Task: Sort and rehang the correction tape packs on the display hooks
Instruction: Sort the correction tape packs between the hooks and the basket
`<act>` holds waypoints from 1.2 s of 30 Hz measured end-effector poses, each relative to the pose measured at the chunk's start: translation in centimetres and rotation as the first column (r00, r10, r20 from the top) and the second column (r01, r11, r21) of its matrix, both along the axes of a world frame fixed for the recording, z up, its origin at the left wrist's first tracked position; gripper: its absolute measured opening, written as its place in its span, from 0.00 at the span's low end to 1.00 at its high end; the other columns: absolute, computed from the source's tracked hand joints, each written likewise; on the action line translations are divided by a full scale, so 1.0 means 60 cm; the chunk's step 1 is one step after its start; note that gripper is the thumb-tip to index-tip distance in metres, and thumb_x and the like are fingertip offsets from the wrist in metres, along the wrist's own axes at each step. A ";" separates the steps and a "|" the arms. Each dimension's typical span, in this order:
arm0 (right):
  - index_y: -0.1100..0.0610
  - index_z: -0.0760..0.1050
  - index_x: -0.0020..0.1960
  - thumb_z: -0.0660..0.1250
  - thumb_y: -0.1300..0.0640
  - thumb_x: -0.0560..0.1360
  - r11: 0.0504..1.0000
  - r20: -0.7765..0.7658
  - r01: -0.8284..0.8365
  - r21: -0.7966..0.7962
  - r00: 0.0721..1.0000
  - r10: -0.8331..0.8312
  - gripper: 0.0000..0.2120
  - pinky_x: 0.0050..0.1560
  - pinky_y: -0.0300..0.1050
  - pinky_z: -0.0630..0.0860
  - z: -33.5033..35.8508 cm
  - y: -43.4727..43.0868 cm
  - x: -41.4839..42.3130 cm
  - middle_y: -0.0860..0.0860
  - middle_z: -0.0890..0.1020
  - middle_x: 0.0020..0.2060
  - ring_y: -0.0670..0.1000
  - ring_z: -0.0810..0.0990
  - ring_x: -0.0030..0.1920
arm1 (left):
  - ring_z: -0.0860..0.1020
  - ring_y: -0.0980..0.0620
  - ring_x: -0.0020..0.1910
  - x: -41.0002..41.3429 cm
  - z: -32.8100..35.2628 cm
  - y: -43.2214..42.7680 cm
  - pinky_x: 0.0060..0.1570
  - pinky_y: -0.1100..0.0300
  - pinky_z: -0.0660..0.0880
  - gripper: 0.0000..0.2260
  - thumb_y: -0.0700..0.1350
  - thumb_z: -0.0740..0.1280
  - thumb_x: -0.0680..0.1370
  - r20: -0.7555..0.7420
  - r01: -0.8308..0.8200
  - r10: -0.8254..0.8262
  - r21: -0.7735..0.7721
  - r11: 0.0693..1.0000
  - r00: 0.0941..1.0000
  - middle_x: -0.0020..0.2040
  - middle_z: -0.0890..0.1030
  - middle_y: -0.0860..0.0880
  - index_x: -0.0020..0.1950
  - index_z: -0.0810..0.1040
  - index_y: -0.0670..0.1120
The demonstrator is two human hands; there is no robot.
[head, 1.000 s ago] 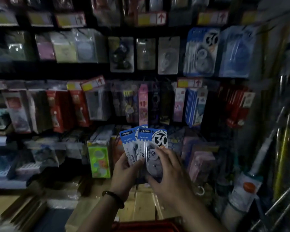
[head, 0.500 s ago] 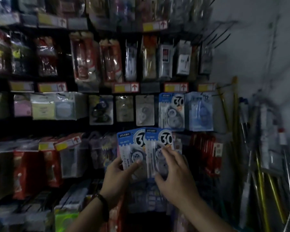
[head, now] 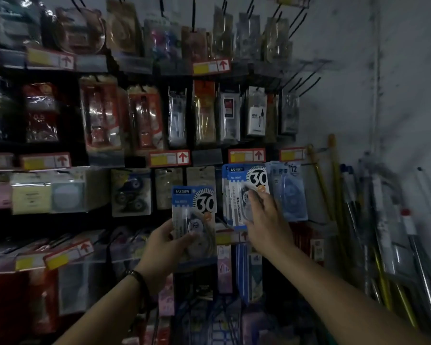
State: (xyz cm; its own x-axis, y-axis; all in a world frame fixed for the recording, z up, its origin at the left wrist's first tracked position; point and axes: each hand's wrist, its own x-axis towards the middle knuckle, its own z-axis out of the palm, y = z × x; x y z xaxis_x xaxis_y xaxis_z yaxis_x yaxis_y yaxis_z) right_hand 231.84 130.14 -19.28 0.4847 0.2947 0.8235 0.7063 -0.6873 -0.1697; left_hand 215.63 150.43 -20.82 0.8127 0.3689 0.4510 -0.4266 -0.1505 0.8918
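Observation:
My left hand grips a blue-and-white correction tape pack marked "30" by its lower edge, held upright in front of the display. My right hand presses a second "30" pack against the stack of like packs hanging on a hook in the third row. Its fingers cover the pack's lower middle. Just right of it hangs a pale blue pack marked "12". Whether the right-hand pack's hole is on the hook is hidden.
Rows of hooks carry other stationery packs with red-arrow price tags. Bare black hooks stick out at the upper right. Yellow and grey poles lean against the wall on the right. Boxes fill the left shelf.
The view has tilted up. My right hand has carried one "30" pack up and right onto the hanging stack, while the left hand keeps the other pack lower down.

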 end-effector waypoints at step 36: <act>0.43 0.52 0.84 0.68 0.35 0.75 0.948 0.007 -0.311 -0.068 0.950 0.312 0.44 0.55 0.49 0.83 -0.035 0.001 -0.059 0.42 0.65 0.71 0.49 0.74 0.67 | 0.89 0.47 0.54 0.056 0.033 -0.063 0.50 0.49 0.87 0.10 0.43 0.74 0.81 0.018 0.038 -0.039 0.055 0.998 0.999 0.54 0.90 0.47 0.62 0.85 0.49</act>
State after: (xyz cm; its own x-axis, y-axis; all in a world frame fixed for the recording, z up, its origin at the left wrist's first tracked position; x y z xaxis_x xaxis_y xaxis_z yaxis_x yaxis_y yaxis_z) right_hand 228.30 130.18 -21.40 0.3457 0.4817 0.8053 0.8895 -0.4415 -0.1177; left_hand 218.98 146.63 -18.86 0.8170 0.3115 0.4853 -0.4500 -0.1819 0.8743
